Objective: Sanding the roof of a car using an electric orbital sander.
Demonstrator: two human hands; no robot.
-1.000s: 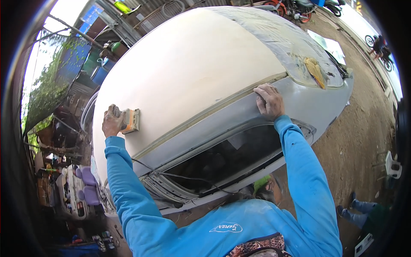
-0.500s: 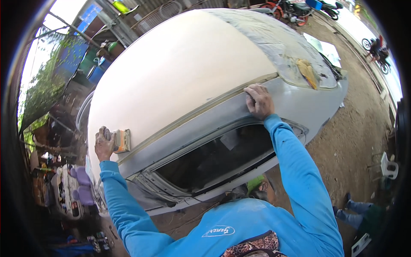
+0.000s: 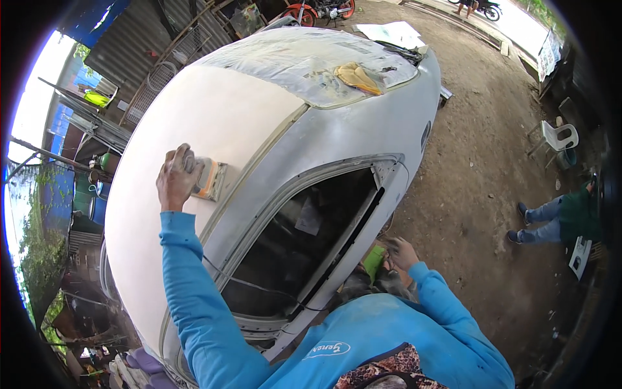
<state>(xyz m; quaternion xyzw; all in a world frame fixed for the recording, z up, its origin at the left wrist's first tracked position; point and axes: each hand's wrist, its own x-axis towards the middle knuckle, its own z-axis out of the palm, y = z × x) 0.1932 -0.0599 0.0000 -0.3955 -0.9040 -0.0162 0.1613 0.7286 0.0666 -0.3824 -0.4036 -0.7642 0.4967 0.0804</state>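
My left hand [image 3: 176, 172] grips an orange-and-grey power sander [image 3: 207, 178] flat on the pale car roof [image 3: 155, 117], left of a taped seam [image 3: 272, 139]. A cord [image 3: 259, 286] trails from that side across the dark side window [image 3: 272, 246] and primed grey body. My right hand [image 3: 403, 254] is low beside the car, off the roof, fingers curled near a green item [image 3: 374, 259]; what they hold, if anything, I cannot make out. Masking sheets [image 3: 253, 58] cover the windshield and front, with a yellow cloth [image 3: 356, 78] on them.
A person's legs [image 3: 544, 223] are at right on the dirt ground [image 3: 473, 162], near a white plastic chair [image 3: 557, 136] and white panel [image 3: 580, 256]. Motorcycles [image 3: 324, 10] stand beyond the car. Corrugated sheets [image 3: 123, 45], metal racks and barrels [image 3: 97, 207] line the left.
The view has swung rightward along the car toward its front. My left hand has moved the sander relatively forward on the roof. My right hand has left the roof edge and dropped beside the car.
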